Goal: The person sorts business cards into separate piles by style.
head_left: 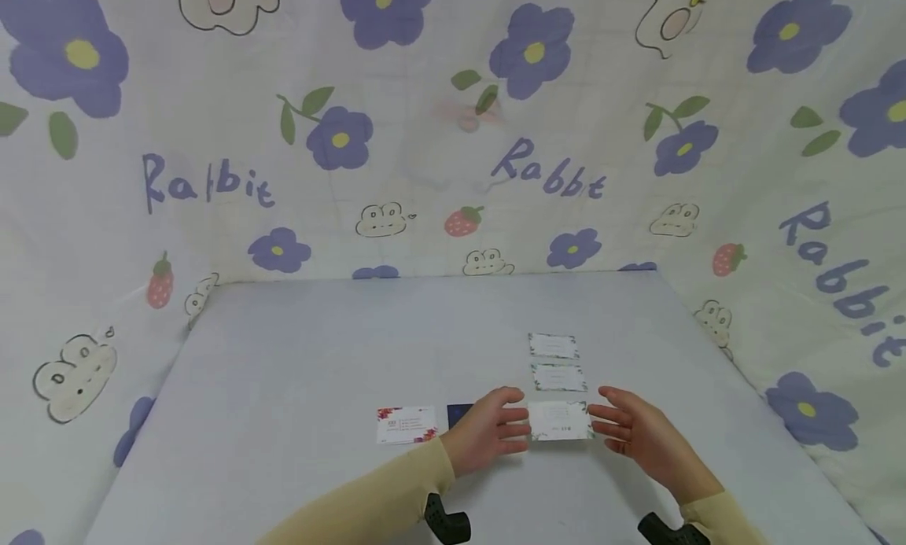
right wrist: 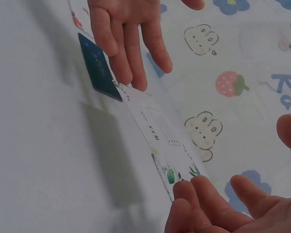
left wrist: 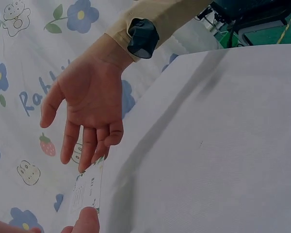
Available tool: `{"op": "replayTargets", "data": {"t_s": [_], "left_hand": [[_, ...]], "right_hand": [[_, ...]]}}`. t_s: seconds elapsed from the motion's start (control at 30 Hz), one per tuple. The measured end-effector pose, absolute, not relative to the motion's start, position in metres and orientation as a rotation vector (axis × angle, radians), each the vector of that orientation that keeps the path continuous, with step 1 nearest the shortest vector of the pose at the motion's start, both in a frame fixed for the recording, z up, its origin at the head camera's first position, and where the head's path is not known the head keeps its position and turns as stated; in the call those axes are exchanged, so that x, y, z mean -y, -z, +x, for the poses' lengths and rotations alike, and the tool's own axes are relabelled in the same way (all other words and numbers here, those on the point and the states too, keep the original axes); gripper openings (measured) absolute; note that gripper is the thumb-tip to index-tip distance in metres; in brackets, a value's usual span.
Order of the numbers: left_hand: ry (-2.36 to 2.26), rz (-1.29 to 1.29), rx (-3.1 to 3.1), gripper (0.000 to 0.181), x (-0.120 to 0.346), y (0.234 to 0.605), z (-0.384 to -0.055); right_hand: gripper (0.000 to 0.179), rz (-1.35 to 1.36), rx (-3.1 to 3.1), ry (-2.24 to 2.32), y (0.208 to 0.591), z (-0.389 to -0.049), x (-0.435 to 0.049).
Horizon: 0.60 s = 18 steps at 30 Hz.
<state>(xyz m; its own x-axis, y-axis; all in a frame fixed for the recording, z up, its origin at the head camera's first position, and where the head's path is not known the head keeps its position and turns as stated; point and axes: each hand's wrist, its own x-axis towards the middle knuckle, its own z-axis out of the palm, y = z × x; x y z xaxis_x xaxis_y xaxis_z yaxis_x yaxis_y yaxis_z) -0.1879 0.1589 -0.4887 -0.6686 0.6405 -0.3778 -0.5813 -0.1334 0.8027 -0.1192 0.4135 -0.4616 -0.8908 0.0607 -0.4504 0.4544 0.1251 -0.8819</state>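
Left hand (head_left: 488,431) and right hand (head_left: 644,436) face off, neither grip closed, relaxed fingertips bracing opposite ends of a white leaf-edged card (head_left: 561,421)! It hangs between them, apparently just above the bench (head_left: 318,356), a middle card (head_left: 559,377) and far card (head_left: 554,345) beyond. Looks like the lining-up step; the next move calls for even pressure and level lowering.

1 plain, pale-yellow fabric sleeve (head_left: 361,498) shows at bottom centre, 1 matching sleeve (head_left: 725,520) at lower right; 1 angular, black wrist-worn piece (head_left: 447,521) and 1 similar black piece (head_left: 671,531) sit by them.
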Motion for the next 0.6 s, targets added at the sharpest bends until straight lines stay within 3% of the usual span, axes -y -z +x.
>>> {"op": "replayTargets", "data": {"t_s": [0.23, 0.6], "left_hand": [[-1.891, 0.133, -1.274, 0.083, -0.141, 0.483, -0.184], [-1.921, 0.136, -1.285, 0.076, -0.129, 0.479, -0.183]], "right_hand": [[0.074, 0.465, -2.09, 1.834, 0.459, -0.119, -0.403], [0.074, 0.458, -2.085, 1.847, 0.46, -0.124, -0.392]]}}
